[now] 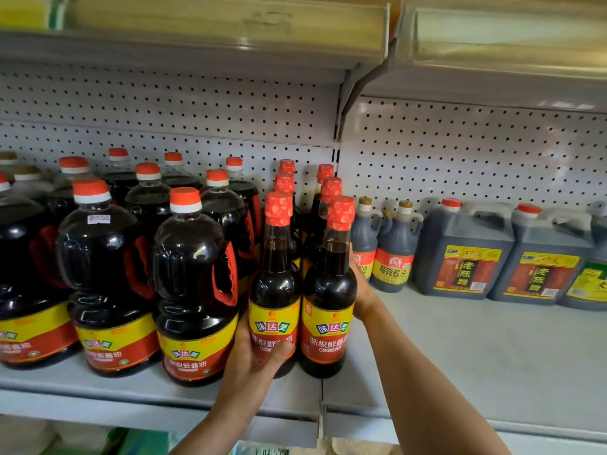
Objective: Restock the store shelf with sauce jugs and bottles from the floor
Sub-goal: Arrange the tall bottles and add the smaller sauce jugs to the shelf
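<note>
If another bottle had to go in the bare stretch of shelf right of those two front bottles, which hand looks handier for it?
Probably the right hand: it sits behind the right front bottle, beside the bare shelf. The left hand wraps the left front bottle, against the jugs.

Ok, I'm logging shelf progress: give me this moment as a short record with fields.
left hand: wrapped around left front bottle
right hand: behind right front bottle
bottles: upright, side by side at shelf front edge
left neighbours: red-handled jugs
right of bottles: bare shelf, grey jugs at back
</note>
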A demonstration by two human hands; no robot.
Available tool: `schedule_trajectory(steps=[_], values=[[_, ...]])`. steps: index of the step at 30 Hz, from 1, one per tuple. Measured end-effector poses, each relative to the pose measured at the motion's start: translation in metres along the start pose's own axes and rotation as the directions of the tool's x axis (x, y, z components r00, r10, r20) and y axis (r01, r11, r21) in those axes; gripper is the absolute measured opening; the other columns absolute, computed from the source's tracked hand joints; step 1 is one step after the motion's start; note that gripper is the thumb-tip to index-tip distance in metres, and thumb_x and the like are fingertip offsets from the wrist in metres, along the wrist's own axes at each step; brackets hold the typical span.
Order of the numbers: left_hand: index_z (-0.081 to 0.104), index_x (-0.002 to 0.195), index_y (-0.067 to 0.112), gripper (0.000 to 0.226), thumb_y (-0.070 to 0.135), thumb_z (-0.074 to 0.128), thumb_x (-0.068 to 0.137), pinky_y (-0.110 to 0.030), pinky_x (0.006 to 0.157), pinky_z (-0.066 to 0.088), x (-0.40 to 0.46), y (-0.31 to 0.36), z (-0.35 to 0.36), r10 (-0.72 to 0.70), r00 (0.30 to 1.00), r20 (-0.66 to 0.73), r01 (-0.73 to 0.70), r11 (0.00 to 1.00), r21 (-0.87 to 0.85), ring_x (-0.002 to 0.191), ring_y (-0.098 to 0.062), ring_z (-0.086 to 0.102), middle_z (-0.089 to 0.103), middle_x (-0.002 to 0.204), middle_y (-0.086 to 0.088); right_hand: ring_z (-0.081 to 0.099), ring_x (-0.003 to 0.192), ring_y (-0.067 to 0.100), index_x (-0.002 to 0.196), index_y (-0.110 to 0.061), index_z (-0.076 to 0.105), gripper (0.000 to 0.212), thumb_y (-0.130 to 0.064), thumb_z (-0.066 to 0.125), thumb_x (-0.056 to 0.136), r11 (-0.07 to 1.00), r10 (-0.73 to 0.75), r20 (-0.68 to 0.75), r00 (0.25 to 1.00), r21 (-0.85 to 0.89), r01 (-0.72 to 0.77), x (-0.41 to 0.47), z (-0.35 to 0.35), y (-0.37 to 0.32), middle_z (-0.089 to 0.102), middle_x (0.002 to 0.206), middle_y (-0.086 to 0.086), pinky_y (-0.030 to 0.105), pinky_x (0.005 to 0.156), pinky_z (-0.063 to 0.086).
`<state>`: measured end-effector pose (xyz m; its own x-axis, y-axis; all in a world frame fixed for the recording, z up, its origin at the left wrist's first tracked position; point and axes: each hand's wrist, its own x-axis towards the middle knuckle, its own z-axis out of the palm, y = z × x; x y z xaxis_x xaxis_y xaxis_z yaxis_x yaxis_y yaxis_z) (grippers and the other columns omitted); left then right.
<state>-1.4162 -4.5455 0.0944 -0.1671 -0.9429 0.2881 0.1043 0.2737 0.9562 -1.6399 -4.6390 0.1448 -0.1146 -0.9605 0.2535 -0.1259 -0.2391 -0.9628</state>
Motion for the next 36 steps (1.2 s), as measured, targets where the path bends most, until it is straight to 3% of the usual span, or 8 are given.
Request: schedule_trajectory(steps=[3, 6, 10, 15, 17, 20, 23, 36], values=[[0.033, 0.143, 0.05, 0.101, 0.076, 0.076, 0.055, -0.02, 0.092, 0.043, 0.0, -0.002, 0.0, -0.004, 1.0, 0.003, 0.004, 1.0, -0.001, 0.116, 0.013, 0.054, 0.055, 0.127, 0.039, 0.064, 0.11, -0.004, 0.124, -0.044, 0.053, 0.034, -0.021, 0.031, 0.113, 0.999, -0.006, 0.021, 1.0, -0.038, 0.006, -0.01, 0.002, -0.012, 0.07, 0.116, -0.016, 0.015, 0.09, 0.053], [0.032, 0.144, 0.049, 0.105, 0.081, 0.073, 0.053, -0.017, 0.09, 0.042, -0.001, -0.002, 0.0, 0.004, 1.0, 0.007, -0.004, 1.0, 0.018, 0.116, 0.014, 0.054, 0.055, 0.125, 0.04, 0.061, 0.124, 0.01, 0.135, -0.039, 0.054, 0.033, -0.039, 0.03, 0.112, 0.999, 0.035, 0.039, 0.999, -0.024, -0.034, -0.024, 0.002, -0.014, 0.067, 0.13, -0.006, 0.038, 0.107, 0.05], [0.032, 0.141, 0.053, 0.088, 0.074, 0.071, 0.065, -0.016, 0.095, 0.039, 0.0, -0.004, 0.0, 0.011, 1.0, -0.008, -0.01, 0.998, 0.068, 0.118, 0.018, 0.05, 0.052, 0.126, 0.043, 0.048, 0.141, 0.023, 0.153, -0.032, 0.039, 0.072, -0.075, 0.03, 0.096, 0.997, 0.002, 0.042, 0.999, 0.077, -0.005, -0.06, 0.002, -0.014, 0.051, 0.152, 0.0, 0.054, 0.117, 0.037], [0.032, 0.141, 0.05, 0.063, 0.051, 0.062, 0.085, -0.012, 0.093, 0.037, -0.003, 0.002, 0.003, -0.009, 0.999, -0.032, 0.012, 0.997, 0.076, 0.113, 0.021, 0.049, 0.049, 0.128, 0.036, 0.045, 0.143, 0.017, 0.155, -0.031, 0.035, 0.07, -0.07, 0.026, 0.098, 0.995, -0.022, -0.045, 0.999, 0.098, 0.026, -0.117, 0.017, -0.002, 0.048, 0.154, -0.006, 0.048, 0.117, 0.035], [0.03, 0.146, 0.044, 0.066, 0.053, 0.056, 0.086, -0.016, 0.097, 0.037, -0.004, 0.004, 0.004, -0.017, 0.999, -0.042, 0.02, 0.996, 0.085, 0.118, 0.011, 0.048, 0.047, 0.13, 0.032, 0.05, 0.138, 0.009, 0.151, -0.034, 0.041, 0.063, -0.068, 0.03, 0.099, 0.996, -0.01, -0.091, 0.996, 0.092, 0.018, -0.136, 0.024, 0.005, 0.054, 0.148, -0.012, 0.039, 0.114, 0.042], [0.029, 0.153, 0.034, 0.072, 0.053, 0.055, 0.088, -0.026, 0.104, 0.037, -0.005, 0.004, 0.004, -0.008, 0.999, -0.05, 0.013, 0.993, 0.118, 0.128, -0.004, 0.046, 0.048, 0.137, 0.02, 0.06, 0.127, 0.012, 0.144, -0.024, 0.051, 0.045, -0.039, 0.047, 0.102, 0.995, -0.059, -0.092, 0.994, 0.079, 0.066, -0.155, 0.032, 0.007, 0.064, 0.137, -0.007, 0.03, 0.103, 0.052], [0.029, 0.152, 0.033, 0.071, 0.052, 0.056, 0.089, -0.028, 0.104, 0.038, -0.006, 0.005, 0.006, -0.016, 0.998, -0.066, 0.024, 0.992, 0.125, 0.13, -0.007, 0.045, 0.047, 0.138, 0.018, 0.064, 0.12, 0.012, 0.14, -0.021, 0.053, 0.051, -0.024, 0.069, 0.093, 0.997, -0.06, -0.106, 0.993, 0.036, 0.064, -0.157, 0.034, 0.008, 0.068, 0.131, -0.005, 0.033, 0.101, 0.054], [0.05, 0.143, 0.026, 0.064, 0.047, 0.069, 0.086, -0.028, 0.1, 0.043, -0.025, -0.014, 0.004, 0.021, 0.962, -0.272, 0.051, 0.966, 0.253, 0.124, -0.012, 0.055, 0.062, 0.132, 0.008, 0.066, 0.112, 0.001, 0.137, -0.022, 0.053, 0.066, -0.032, 0.08, 0.078, 1.0, -0.016, -0.14, 0.99, -0.02, 0.013, -0.158, 0.03, 0.011, 0.068, 0.126, -0.01, 0.017, 0.086, 0.056]])
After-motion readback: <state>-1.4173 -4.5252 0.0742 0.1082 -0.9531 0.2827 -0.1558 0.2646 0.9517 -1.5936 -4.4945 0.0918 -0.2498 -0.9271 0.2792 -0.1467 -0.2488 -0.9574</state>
